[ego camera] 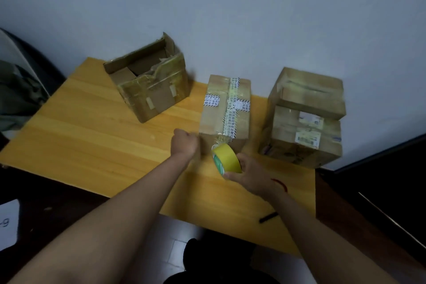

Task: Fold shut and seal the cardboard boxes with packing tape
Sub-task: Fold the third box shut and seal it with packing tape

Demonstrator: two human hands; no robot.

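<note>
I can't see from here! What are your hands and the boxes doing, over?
Right hand grips tape roll. Left hand steadies middle box, closed. Far-left box open. Nothing blocking.

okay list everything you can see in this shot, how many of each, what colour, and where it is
open box: one, brown, flaps up, far left of the table
middle box: one, brown, closed, printed white tape along its top
stacked boxes: two, brown, closed, at right, smaller one on top
tape roll: one, yellow, in front of the middle box
table: one, yellow wood, against the wall
dark stick-like object: one, black, near edge of the table
wall: pale grey-blue, behind
left hand: fingers curled, at the middle box's near left corner
right hand: grips the tape roll
</note>
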